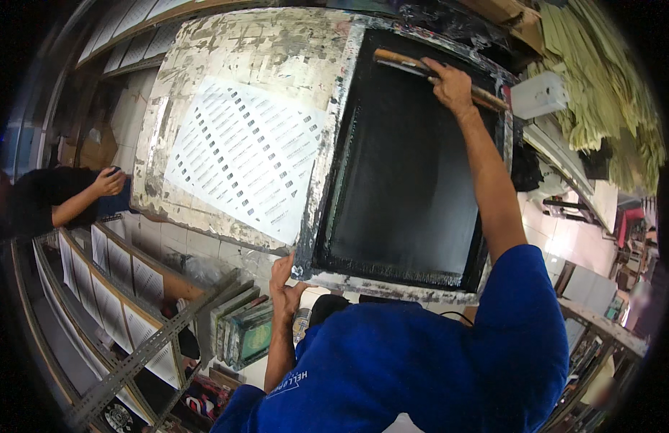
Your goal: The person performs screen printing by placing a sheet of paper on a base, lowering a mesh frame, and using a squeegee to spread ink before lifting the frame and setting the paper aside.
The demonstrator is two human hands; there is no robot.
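A large screen-printing frame (333, 133) with a dark, glossy mesh (403, 180) lies before me on the right part of the worktable. My right hand (453, 86) is closed around the wooden handle of a squeegee (399, 58), which spans the mesh near its far end. At the frame's near left corner, my left hand (284, 281) grips the edge, its fingers partly hidden. To the left of the frame, a white sheet printed with repeated rows of small dark marks (248, 151) lies flat on the stained table (269, 43).
Drying racks (111, 289) holding printed sheets stand at lower left. Several smaller frames (240, 332) lean together near my left arm. Another person's hand (111, 182) shows at far left. A white container (538, 95) and hanging pale green strips (590, 79) are at right.
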